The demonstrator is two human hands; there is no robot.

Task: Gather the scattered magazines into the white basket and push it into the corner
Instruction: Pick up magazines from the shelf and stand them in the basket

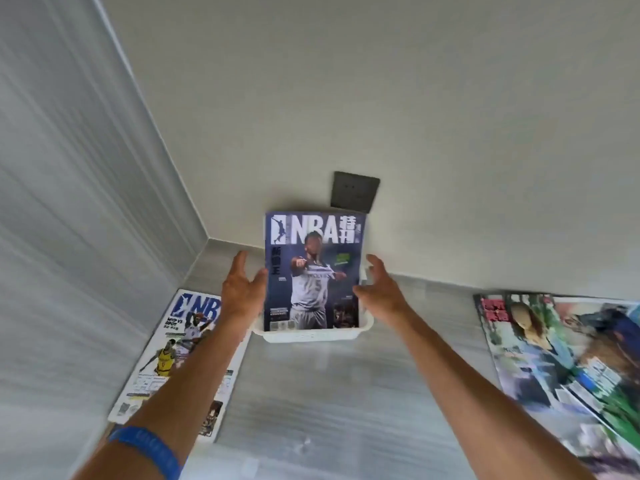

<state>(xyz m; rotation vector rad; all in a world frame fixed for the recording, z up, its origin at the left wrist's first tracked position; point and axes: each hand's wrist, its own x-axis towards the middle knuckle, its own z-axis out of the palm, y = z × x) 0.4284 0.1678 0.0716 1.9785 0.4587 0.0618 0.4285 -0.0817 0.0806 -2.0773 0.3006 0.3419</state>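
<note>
grey surface [346, 393] in a wall corner. blue nba magazine [313, 271] upright in white basket [311, 336], long axis vertical, cover facing camera. left hand [242, 289] and right hand [381, 292] spread beside it.

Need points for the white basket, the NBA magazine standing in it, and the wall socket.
white basket [311, 336]: head view, on its front wall below the magazine.
blue NBA magazine [313, 271]: head view, middle of its cover.
wall socket [355, 190]: head view, centre of the dark plate.

Soft, even, bright light; faint shadows; overall motion blur; wide-angle bending at the edges.
</note>
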